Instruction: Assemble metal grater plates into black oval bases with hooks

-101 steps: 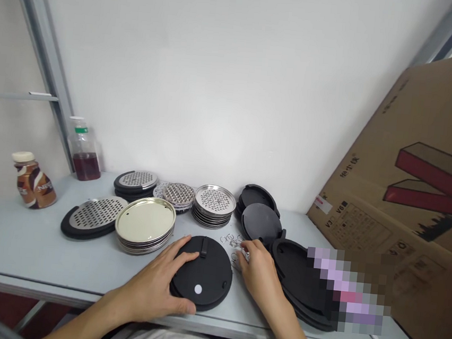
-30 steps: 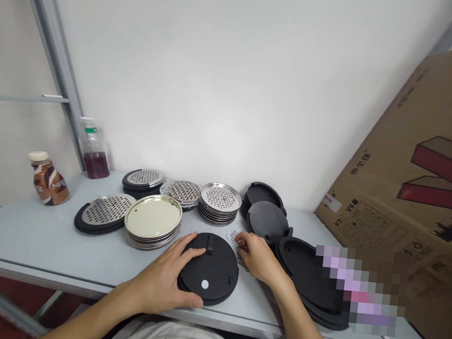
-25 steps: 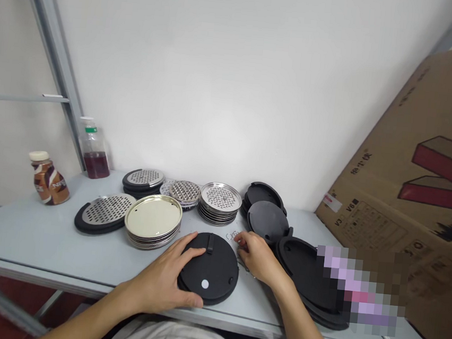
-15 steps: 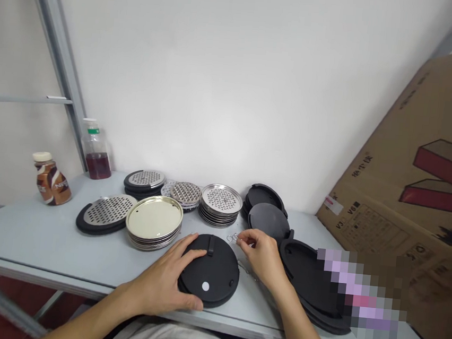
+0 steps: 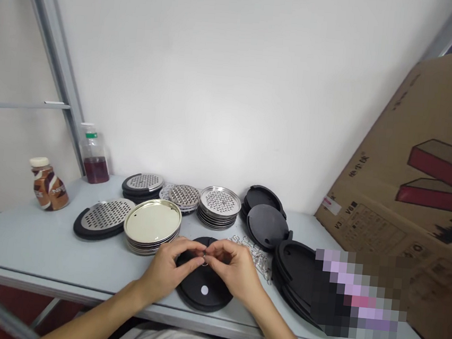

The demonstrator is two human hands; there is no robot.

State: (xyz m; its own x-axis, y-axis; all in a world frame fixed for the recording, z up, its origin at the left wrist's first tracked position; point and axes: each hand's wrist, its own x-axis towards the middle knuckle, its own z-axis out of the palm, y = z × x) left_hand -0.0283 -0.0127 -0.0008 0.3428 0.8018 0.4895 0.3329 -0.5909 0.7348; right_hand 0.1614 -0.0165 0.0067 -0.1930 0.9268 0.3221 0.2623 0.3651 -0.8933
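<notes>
Above the round black disc (image 5: 214,296) with a white dot, my left hand (image 5: 172,264) and my right hand (image 5: 234,269) meet fingertip to fingertip. Both are closed in a pinch on one small bent metal wire hook (image 5: 205,262), whose exact shape is mostly covered by the fingers. The disc lies flat near the table's front edge, its far part covered by the hands. Beyond my right hand, several loose wire hooks (image 5: 260,255) are scattered in a small heap.
Left of my hands stands a stack of cream-faced metal discs (image 5: 153,221). Perforated metal discs (image 5: 220,202) are piled behind. Black round holders (image 5: 299,272) lie on the right, by a cardboard box (image 5: 398,207). Two bottles (image 5: 50,187) stand far left.
My right hand has moved left from the heap of wire hooks to above the black disc, bringing a hook. My left hand has lifted off the disc's edge and now pinches beside it.
</notes>
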